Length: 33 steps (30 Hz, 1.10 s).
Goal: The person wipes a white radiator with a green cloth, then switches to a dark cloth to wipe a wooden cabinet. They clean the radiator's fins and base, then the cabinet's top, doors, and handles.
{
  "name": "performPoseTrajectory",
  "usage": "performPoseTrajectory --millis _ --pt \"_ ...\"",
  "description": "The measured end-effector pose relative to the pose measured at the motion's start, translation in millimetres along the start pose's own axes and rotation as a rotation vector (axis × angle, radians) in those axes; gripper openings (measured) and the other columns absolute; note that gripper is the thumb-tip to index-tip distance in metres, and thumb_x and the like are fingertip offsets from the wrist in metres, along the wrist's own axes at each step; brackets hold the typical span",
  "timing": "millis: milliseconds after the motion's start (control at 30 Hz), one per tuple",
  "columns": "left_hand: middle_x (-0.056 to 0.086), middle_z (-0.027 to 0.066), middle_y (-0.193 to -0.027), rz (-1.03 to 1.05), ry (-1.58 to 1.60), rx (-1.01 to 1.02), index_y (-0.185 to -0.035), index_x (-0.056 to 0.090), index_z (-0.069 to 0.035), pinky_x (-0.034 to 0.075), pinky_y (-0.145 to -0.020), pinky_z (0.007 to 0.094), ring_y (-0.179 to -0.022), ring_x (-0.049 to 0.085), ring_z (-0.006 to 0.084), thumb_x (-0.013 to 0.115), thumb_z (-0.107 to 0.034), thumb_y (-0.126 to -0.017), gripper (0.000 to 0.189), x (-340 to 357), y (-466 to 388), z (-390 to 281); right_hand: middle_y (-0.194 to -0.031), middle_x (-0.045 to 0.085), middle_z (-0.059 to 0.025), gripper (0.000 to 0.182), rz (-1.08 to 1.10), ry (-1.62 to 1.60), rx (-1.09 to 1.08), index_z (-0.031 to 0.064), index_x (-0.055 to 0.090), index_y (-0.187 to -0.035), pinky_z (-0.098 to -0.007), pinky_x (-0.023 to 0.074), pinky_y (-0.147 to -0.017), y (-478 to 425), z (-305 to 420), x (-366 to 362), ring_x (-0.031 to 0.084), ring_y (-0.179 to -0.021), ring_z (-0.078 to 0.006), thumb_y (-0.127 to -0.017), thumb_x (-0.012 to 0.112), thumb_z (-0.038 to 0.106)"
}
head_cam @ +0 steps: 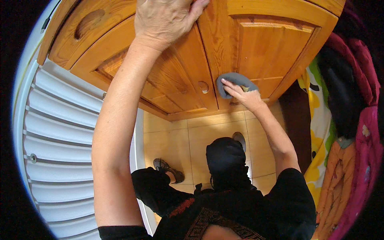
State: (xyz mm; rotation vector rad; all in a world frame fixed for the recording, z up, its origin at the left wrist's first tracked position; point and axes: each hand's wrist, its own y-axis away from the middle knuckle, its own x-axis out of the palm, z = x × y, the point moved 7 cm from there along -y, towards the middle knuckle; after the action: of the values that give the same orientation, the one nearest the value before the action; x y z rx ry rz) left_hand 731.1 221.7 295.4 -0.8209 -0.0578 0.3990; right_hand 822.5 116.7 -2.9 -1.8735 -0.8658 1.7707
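My right hand [241,93] presses a grey cloth [237,78] flat against the lower inner part of the right door [273,51] of a varnished wooden cabinet. A small yellowish patch shows at the cloth beside my fingers. At the top edge of the view, my left hand [163,22] lies against the upper front of the cabinet, its thumb spread to the right. The other fingers are cut off by the frame. Below it, the left door [168,87] has a half-round finger recess [204,87] near the gap between the doors.
A drawer front [99,33] with a carved finger pull sits at upper left. On the left stands a white ribbed radiator [60,144], with a cable end [45,25] hanging above. Clothes and a patterned fabric [318,120] hang at right. Floor tiles [168,132] lie beneath my shoes.
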Motion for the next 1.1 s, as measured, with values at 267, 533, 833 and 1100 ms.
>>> performPoseTrajectory --millis 267,533,833,1100 --pt "0.039 0.0146 -0.146 0.021 -0.053 0.011 -0.136 0.041 -0.009 0.027 -0.109 0.0459 -0.135 0.036 0.0328 0.051 -0.035 -0.095 0.049 -1 4 -1 -0.145 0.040 -0.0225 0.059 -0.804 0.232 0.619 0.0035 0.037 -0.135 -0.0448 0.0301 -0.111 50 -69 -65 0.041 -0.132 -0.0383 -0.080 0.052 -0.013" --pt "0.040 0.0165 -0.145 -0.029 -0.103 0.079 -0.135 0.042 -0.009 0.028 -0.108 0.0472 -0.133 0.038 0.0355 0.051 -0.036 -0.096 0.048 1 3 -1 -0.155 0.011 -0.0273 0.080 -0.844 -0.356 1.324 -0.0067 0.006 -0.149 -0.0425 0.0128 -0.118 34 17 37 0.014 -0.144 -0.0386 -0.086 0.054 -0.002" --pt "0.041 0.0172 -0.145 0.001 -0.129 0.112 -0.136 0.042 -0.009 0.029 -0.107 0.0469 -0.133 0.038 0.0367 0.054 -0.033 -0.095 0.049 5 3 1 -0.157 0.017 -0.0184 0.067 -1.051 -0.351 1.141 -0.0022 0.023 -0.148 -0.0434 0.0149 -0.118 41 -18 -21 0.018 -0.145 -0.0360 -0.086 0.048 -0.010" --pt "0.050 0.0145 -0.135 -0.012 0.049 0.086 -0.130 0.047 -0.013 0.039 -0.101 0.0453 -0.123 0.048 0.0361 0.069 -0.035 -0.085 0.055 -7 -8 -10 -0.151 0.034 -0.0172 0.071 -0.983 -0.022 0.788 -0.0016 0.030 -0.145 -0.0418 0.0238 -0.115 39 -79 -79 0.033 -0.138 -0.0349 -0.081 0.058 -0.005"
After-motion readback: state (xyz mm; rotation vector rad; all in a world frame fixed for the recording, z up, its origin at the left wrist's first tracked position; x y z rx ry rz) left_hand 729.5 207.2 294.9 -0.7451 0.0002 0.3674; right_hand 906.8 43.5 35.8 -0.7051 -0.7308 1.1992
